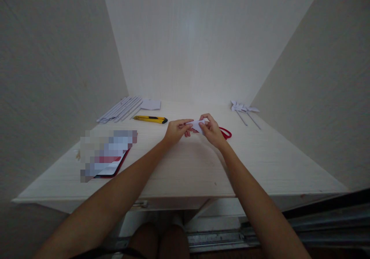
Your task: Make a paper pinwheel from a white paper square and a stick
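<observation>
Paper piece point(197, 125), small, white, angular, straight-edged

1 paper piece point(197, 125) | white, folded | pinched between 2 hands point(174, 132) point(214, 132)

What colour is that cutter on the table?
The cutter is yellow with black parts, in the head view.

Tabletop point(185, 170) open nearside of hands point(175, 130) point(213, 132); cutter point(150, 119) left, red handle point(226, 129) right.
</observation>
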`<state>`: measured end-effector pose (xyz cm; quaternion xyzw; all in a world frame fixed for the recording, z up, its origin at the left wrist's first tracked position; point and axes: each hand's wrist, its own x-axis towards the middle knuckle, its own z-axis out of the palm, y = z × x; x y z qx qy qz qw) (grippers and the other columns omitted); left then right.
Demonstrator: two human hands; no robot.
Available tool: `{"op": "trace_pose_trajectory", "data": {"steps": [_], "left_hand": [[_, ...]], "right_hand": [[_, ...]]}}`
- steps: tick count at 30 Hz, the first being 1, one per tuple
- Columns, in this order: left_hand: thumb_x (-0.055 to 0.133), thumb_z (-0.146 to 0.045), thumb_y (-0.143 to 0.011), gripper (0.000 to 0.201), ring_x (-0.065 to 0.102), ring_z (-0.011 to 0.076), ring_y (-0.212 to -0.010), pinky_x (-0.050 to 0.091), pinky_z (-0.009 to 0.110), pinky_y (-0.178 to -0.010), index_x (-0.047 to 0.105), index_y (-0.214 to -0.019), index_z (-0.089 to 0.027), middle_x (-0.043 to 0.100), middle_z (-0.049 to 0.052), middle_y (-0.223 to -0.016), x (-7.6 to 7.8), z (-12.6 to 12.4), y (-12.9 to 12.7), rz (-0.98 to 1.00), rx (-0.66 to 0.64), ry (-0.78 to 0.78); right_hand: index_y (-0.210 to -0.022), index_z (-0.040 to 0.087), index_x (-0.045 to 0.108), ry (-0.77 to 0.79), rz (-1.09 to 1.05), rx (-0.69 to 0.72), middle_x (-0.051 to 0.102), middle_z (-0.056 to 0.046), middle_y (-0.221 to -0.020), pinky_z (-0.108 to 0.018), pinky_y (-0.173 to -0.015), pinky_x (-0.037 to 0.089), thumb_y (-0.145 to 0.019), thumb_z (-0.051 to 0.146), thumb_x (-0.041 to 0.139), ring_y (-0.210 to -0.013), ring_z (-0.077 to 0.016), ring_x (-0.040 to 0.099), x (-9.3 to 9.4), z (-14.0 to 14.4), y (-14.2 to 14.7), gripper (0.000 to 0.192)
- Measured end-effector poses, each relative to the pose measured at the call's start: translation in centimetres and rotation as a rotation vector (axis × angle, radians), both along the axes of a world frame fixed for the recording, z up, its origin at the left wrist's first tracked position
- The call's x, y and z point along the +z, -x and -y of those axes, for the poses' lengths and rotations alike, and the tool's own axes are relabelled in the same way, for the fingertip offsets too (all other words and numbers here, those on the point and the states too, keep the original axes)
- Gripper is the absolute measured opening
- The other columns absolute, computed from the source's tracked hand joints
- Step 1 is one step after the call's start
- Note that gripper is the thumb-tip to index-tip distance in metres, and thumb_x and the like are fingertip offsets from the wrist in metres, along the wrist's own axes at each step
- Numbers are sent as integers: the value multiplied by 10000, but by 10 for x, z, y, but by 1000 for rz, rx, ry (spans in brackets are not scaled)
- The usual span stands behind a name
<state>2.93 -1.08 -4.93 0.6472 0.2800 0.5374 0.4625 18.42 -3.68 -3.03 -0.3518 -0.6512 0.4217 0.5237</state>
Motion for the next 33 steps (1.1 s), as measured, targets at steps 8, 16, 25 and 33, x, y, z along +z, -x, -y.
{"op": "trace_pose_trajectory", "data": {"steps": [8, 16, 25, 33], "left_hand": [[646, -256, -678, 253, 550, 112, -396, 457, 231, -409, 649, -836, -58, 620, 27, -515, 3, 2, -1, 29, -11, 55], [649, -296, -678, 236, 561, 122, -409, 464, 241, -416, 636, -729, -66, 631, 55, -541, 5, 5, -1, 31, -57, 86], [639, -322, -686, 272, 563, 114, -410, 470, 228, -415, 620, -729, -54, 635, 58, -546, 2, 3, -2, 25, -76, 79], [662, -311, -656, 268, 575, 108, -423, 482, 219, -428, 620, -744, -61, 624, 31, -558, 0, 1, -2, 64, -2, 40]], "right_hand": [[-848, 227, 370, -32, 61, -52, 529, 46, -588, -194, -411, 290, -743, 394, 552, -439, -72, 432, 2, 2, 0, 268], [-866, 230, 374, -33, 57, -37, 487, 59, -569, -202, -454, 320, -755, 407, 549, -469, -82, 448, -4, -3, -4, 272], [-847, 221, 381, -47, 84, -64, 445, 78, -523, -187, -414, 239, -744, 426, 567, -418, -58, 361, -2, -2, -4, 296], [-906, 177, 526, 16, 17, -122, 574, 21, -607, -205, -466, 315, -673, 396, 628, -498, -80, 462, 0, -4, -6, 336]]}}
